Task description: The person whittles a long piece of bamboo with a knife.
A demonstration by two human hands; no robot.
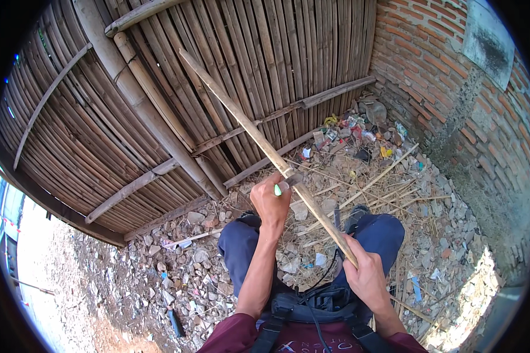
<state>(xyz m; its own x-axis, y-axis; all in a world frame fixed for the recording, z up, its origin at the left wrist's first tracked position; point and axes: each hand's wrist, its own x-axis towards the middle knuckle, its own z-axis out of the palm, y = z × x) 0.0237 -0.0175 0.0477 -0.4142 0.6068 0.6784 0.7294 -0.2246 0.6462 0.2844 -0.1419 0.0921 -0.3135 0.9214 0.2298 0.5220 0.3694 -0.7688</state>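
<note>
A long, pale wooden pole (241, 117) slants from the wattle wall down toward my lap, its far tip narrow. My right hand (365, 273) is closed around its near end, beside my right knee. My left hand (271, 199) is a fist around what looks like a knife handle (278, 189) with a pale green end. A short dark blade (293, 179) shows beside that fist, lying against the pole near its middle. Next to the blade, a lighter patch (287, 172) marks the pole's surface. Most of the handle is hidden by my fingers.
A slatted wooden wall (312, 53) stands ahead, with a brick wall (418, 65) on the right. Rubble (200, 256), thin sticks (388, 170) and litter (359, 126) cover the ground. My bent knees (383, 235) flank the pole. A dark object (175, 323) lies at lower left.
</note>
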